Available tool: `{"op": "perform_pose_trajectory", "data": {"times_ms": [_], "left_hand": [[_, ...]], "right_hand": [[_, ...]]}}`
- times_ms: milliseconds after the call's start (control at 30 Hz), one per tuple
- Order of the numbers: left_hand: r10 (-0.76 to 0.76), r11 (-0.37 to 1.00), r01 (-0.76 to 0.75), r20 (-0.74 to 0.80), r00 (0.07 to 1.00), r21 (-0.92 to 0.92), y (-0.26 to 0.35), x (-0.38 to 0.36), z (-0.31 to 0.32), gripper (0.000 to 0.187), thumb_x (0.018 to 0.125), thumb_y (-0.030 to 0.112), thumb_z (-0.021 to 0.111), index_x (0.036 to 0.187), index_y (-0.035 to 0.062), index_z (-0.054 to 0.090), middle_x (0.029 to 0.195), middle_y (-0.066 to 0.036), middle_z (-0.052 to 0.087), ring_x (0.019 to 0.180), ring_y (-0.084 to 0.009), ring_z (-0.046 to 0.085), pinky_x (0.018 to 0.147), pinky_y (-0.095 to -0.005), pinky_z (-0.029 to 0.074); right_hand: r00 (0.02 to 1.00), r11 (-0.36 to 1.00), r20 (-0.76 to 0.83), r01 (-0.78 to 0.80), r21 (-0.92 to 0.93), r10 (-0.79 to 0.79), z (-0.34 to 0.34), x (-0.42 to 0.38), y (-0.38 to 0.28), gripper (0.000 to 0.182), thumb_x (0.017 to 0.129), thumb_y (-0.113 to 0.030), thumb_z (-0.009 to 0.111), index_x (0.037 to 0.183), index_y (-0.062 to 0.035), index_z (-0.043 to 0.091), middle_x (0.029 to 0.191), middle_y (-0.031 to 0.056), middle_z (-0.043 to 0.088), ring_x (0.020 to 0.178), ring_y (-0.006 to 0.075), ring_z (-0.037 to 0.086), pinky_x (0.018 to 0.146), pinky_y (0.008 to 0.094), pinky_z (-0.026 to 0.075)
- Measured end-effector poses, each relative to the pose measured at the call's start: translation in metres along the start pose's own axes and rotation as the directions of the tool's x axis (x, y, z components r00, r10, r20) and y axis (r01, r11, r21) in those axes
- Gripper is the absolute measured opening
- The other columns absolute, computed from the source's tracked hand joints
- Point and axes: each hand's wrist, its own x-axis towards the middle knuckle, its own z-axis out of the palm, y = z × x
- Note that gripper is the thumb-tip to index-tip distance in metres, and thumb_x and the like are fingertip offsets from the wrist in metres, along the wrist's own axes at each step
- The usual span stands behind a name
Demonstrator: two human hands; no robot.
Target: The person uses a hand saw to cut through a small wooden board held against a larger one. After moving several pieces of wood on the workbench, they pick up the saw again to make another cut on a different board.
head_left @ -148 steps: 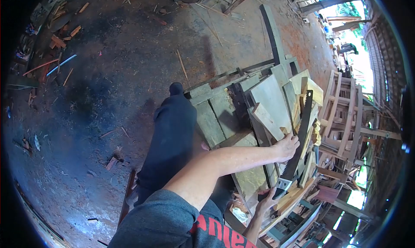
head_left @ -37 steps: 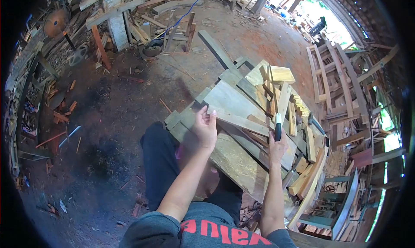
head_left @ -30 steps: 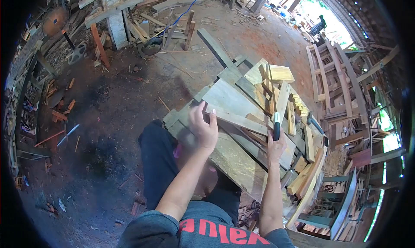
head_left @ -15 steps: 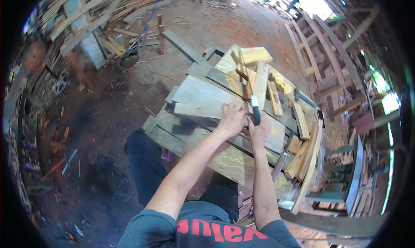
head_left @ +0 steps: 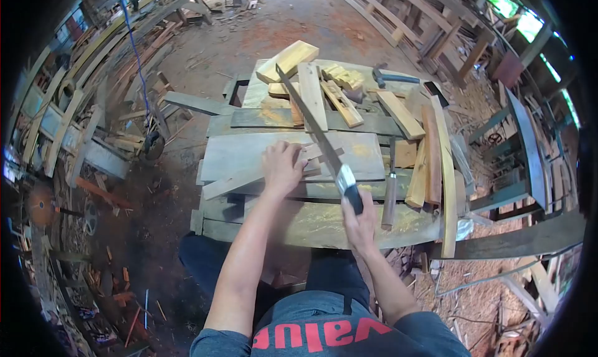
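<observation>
My right hand [head_left: 360, 217] is wrapped round the black handle of a handsaw [head_left: 324, 142], whose long blade slants up and left over the workbench. My left hand [head_left: 283, 167] presses on a narrow light wooden piece [head_left: 240, 181], its fingers closed at the notched end [head_left: 321, 157]. That piece lies at a slant over a wide grey board [head_left: 237, 151]. Just right of the saw handle, a chisel [head_left: 390, 192] with a wooden handle rests on the bench [head_left: 299, 223]. The saw blade is apart from my left hand.
Wood blocks [head_left: 311, 95] and offcuts lie at the bench's far side, near a hammer [head_left: 395, 78] and a dark flat object [head_left: 436, 93]. Long strips [head_left: 447, 170] lie at the right. A board [head_left: 196, 103] juts out left. Lumber stacks [head_left: 93, 126] stand beyond.
The view has turned and shifted. The saw has swung out, its blade now showing at full length. My right hand has moved away from my left, which stays on the narrow piece.
</observation>
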Motion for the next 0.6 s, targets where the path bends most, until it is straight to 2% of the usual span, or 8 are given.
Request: {"op": "perform_pose_trajectory", "data": {"times_ms": [100, 167, 200, 233, 333, 433, 500, 600], "left_hand": [[-0.005, 1.000, 0.005, 0.009, 1.000, 0.004, -0.002, 0.001, 0.002, 0.036, 0.080, 0.026, 0.075, 0.114, 0.0170, 0.067, 0.112, -0.006, 0.058, 0.108, -0.0306, 0.050, 0.095, -0.0454, 0.038], [-0.016, 1.000, 0.015, 0.031, 0.999, 0.009, 0.001, 0.001, 0.001, 0.036, 0.080, 0.025, 0.075, 0.114, 0.0161, 0.067, 0.112, -0.006, 0.058, 0.109, -0.0307, 0.050, 0.095, -0.0456, 0.038], [-0.022, 1.000, 0.022, 0.028, 0.999, 0.010, 0.000, 0.002, 0.001, 0.036, 0.080, 0.026, 0.075, 0.114, 0.0159, 0.067, 0.112, -0.006, 0.058, 0.109, -0.0308, 0.050, 0.095, -0.0456, 0.038], [-0.031, 0.999, 0.030, 0.027, 0.999, 0.012, -0.001, 0.001, 0.001, 0.037, 0.080, 0.026, 0.076, 0.114, 0.0156, 0.067, 0.112, -0.006, 0.058, 0.109, -0.0309, 0.050, 0.095, -0.0456, 0.038], [-0.024, 1.000, 0.024, 0.009, 1.000, 0.005, 0.001, 0.001, -0.001, 0.036, 0.080, 0.025, 0.076, 0.112, 0.0132, 0.067, 0.111, -0.007, 0.059, 0.107, -0.0306, 0.050, 0.095, -0.0445, 0.038], [-0.013, 1.000, 0.013, 0.006, 1.000, -0.010, -0.001, 0.004, -0.001, 0.034, 0.080, 0.024, 0.076, 0.111, 0.0117, 0.068, 0.111, -0.007, 0.059, 0.106, -0.0302, 0.051, 0.095, -0.0431, 0.039], [-0.005, 1.000, 0.005, 0.016, 1.000, -0.022, -0.004, 0.002, 0.002, 0.033, 0.080, 0.024, 0.076, 0.110, 0.0114, 0.068, 0.111, -0.007, 0.060, 0.105, -0.0303, 0.051, 0.095, -0.0430, 0.039], [-0.011, 0.999, 0.011, 0.009, 1.000, -0.047, -0.005, 0.002, 0.003, 0.035, 0.077, 0.024, 0.077, 0.108, 0.0119, 0.068, 0.110, -0.007, 0.059, 0.107, -0.0307, 0.051, 0.095, -0.0442, 0.038]], "right_hand": [[0.992, 0.992, 0.030, -0.120, 0.042, 0.119, -0.013, -0.051, 0.014, 0.018, 0.093, -0.012, 0.064, 0.104, -0.0035, 0.053, 0.071, 0.0034, 0.053, 0.062, 0.0120, 0.052, 0.058, 0.0301, 0.042], [0.978, 0.973, 0.049, -0.209, 0.095, 0.205, -0.024, -0.069, 0.006, 0.021, 0.092, -0.014, 0.064, 0.106, -0.0025, 0.054, 0.081, 0.0150, 0.058, 0.071, 0.0325, 0.059, 0.066, 0.0425, 0.046], [0.981, 0.979, 0.054, -0.188, 0.075, 0.185, -0.027, -0.073, 0.002, 0.022, 0.092, -0.013, 0.065, 0.107, -0.0025, 0.053, 0.081, 0.0157, 0.059, 0.070, 0.0328, 0.059, 0.065, 0.0426, 0.046], [0.979, 0.977, 0.050, -0.200, 0.079, 0.196, -0.028, -0.078, 0.003, 0.022, 0.092, -0.013, 0.065, 0.107, -0.0025, 0.053, 0.081, 0.0157, 0.059, 0.070, 0.0328, 0.059, 0.065, 0.0426, 0.046], [0.991, 0.989, 0.044, -0.126, 0.078, 0.123, -0.028, -0.088, 0.005, 0.019, 0.095, -0.012, 0.061, 0.107, -0.0029, 0.051, 0.071, 0.0071, 0.058, 0.063, 0.0150, 0.058, 0.058, 0.0313, 0.045], [0.987, 0.990, 0.094, -0.134, 0.045, 0.129, -0.032, -0.096, -0.005, 0.023, 0.095, -0.013, 0.062, 0.112, -0.0027, 0.051, 0.075, 0.0109, 0.060, 0.067, 0.0203, 0.062, 0.061, 0.0352, 0.047], [0.985, 0.988, 0.115, -0.136, 0.067, 0.128, -0.034, -0.100, -0.015, 0.028, 0.095, -0.015, 0.062, 0.117, -0.0024, 0.051, 0.088, 0.0194, 0.063, 0.083, 0.0380, 0.064, 0.072, 0.0453, 0.050], [0.974, 0.985, 0.162, -0.168, 0.047, 0.159, -0.033, -0.100, -0.015, 0.029, 0.095, -0.015, 0.062, 0.117, -0.0026, 0.049, 0.090, 0.0246, 0.062, 0.085, 0.0449, 0.063, 0.072, 0.0498, 0.050]]}}
